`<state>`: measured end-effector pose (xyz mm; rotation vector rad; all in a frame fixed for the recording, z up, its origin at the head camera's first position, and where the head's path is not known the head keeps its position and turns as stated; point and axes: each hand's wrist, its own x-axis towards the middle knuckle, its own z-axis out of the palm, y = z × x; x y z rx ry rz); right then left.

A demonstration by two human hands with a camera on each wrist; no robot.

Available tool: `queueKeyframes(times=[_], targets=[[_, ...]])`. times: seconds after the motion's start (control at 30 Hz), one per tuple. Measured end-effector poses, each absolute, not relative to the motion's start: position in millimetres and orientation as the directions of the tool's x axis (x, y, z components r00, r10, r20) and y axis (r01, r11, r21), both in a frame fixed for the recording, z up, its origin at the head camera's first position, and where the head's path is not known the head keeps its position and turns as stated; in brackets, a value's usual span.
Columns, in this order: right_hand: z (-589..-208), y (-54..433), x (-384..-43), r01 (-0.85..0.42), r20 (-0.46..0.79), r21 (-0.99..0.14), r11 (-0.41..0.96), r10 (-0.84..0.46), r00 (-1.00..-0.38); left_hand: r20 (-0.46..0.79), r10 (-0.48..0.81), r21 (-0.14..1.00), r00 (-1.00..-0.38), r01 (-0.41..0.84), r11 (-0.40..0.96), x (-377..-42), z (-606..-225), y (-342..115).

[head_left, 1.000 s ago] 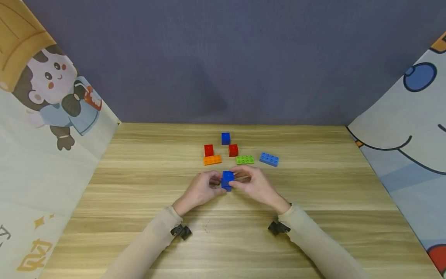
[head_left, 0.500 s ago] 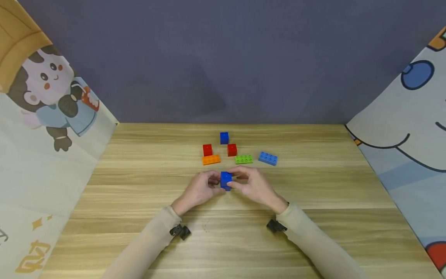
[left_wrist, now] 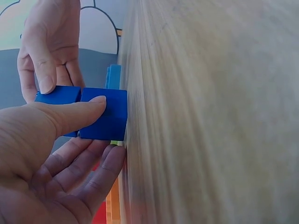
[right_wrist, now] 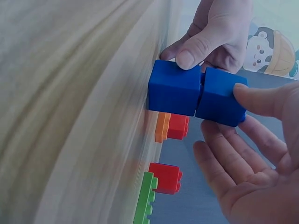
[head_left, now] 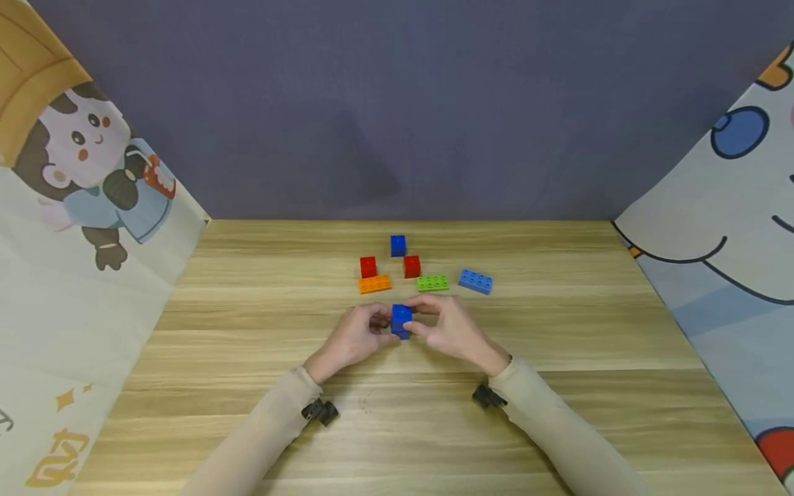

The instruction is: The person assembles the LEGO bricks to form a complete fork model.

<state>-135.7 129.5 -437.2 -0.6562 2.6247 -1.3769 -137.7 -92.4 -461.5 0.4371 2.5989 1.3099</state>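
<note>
Blue and smooth-sided, the upper block sits slightly askew on the lower block, a narrow seam between them, at the tabletop. The left hand pinches the lower, the right hand the upper, each partly covering its block. Beyond lie an orange brick, green brick and light-blue brick, then two red blocks and another blue block

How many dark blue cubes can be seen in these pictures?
3. The right hand holds the upper cube, the left hand holds the lower cube under it, and the back cube stands on the table behind the red cubes.
</note>
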Motion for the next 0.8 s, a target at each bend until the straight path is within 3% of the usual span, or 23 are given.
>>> queueKeyframes(times=[0.43,0.8], targets=[[-442.6,130.6,-137.7,-0.45,0.198,-0.724,0.523,-0.468,-0.861,-0.031,0.364,0.801,-0.931,0.195,0.567,-138.6,-460.7,-93.3],[-446.1,131.7,-138.0,-0.427,0.174,-0.737,0.523,-0.464,-0.868,-0.026,0.368,0.799,-0.93,0.202,0.567,-138.0,-461.7,-93.4]])
